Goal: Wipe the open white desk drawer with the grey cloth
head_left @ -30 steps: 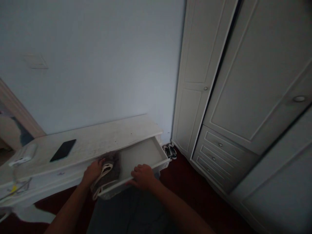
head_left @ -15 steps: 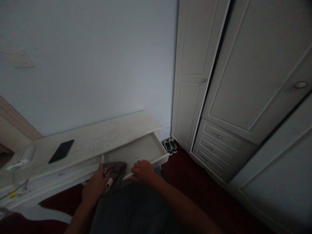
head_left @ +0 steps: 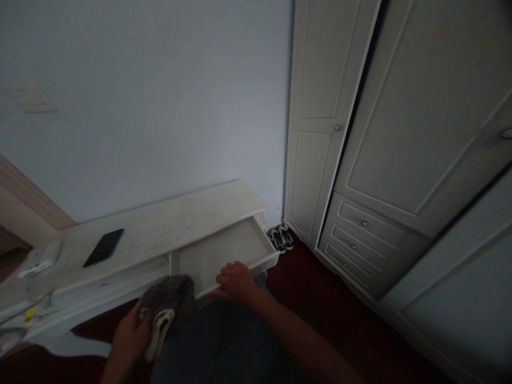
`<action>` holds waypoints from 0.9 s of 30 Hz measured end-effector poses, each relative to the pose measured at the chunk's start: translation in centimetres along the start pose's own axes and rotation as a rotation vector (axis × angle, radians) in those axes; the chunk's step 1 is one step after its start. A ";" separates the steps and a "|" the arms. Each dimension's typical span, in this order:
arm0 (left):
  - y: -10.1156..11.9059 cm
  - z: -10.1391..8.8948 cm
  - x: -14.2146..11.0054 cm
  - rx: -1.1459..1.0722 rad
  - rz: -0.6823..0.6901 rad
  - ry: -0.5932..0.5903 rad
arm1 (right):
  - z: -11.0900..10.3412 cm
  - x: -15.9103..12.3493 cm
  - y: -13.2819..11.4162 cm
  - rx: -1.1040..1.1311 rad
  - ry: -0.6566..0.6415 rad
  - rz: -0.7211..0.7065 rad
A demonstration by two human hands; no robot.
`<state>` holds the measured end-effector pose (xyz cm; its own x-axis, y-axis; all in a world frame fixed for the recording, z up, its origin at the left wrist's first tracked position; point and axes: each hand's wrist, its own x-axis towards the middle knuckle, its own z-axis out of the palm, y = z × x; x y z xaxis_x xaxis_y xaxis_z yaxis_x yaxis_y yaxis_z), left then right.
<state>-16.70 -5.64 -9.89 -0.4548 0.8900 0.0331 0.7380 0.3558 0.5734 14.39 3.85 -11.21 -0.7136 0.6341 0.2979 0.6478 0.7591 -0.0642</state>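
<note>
Leftward and nearer, the folded patterned cloth point(head_left: 182, 296) has been carried by the left hand point(head_left: 133, 332) from over the drawer point(head_left: 228, 246) to its near left corner. Within the white bench point(head_left: 204, 208), the drawer is left pulled out, not yet shut, its front edge gripped by the right hand point(head_left: 236, 281), well apart from the left. The cloth is clasped, not set down. No lettering can be read on the black-and-white sneakers point(head_left: 277, 241) or the smartphone point(head_left: 104, 247).

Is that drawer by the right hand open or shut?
Open. The drawer juts out from under the white tabletop, its inner floor showing, and the right hand grips its front edge.
</note>
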 end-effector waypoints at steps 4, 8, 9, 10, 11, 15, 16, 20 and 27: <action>0.1 2.1 -4.1 0.116 0.214 -0.143 | -0.1 0.0 0.1 0.004 -0.020 0.004; 4.0 5.7 -6.1 0.302 0.435 0.034 | 0.2 0.1 0.0 -0.003 -0.030 0.015; 5.3 6.3 -6.0 0.345 0.434 0.019 | 0.2 0.1 0.0 -0.004 -0.036 0.008; 6.6 6.6 -5.7 0.377 0.432 -0.014 | 0.0 0.0 0.1 -0.002 -0.042 -0.011; 7.8 6.8 -5.4 0.395 0.435 -0.056 | -0.2 -0.2 0.3 0.006 -0.044 -0.037; 12.2 6.9 -4.2 0.388 0.547 -0.219 | -2.2 -3.0 3.1 0.123 0.025 -0.077; 13.3 7.0 -4.1 0.383 0.587 -0.245 | -2.8 -4.2 4.4 0.161 0.071 -0.026; 18.4 9.1 -4.3 0.427 0.683 -0.295 | -4.1 -9.0 10.7 0.308 0.306 0.416; 27.4 16.0 -5.9 0.395 0.806 -0.264 | -0.3 -10.8 13.2 0.937 0.482 0.697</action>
<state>14.18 3.41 -7.49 0.3598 0.9291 0.0851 0.9195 -0.3686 0.1369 30.69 6.96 -15.01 -0.0002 0.9725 0.2329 0.2687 0.2244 -0.9367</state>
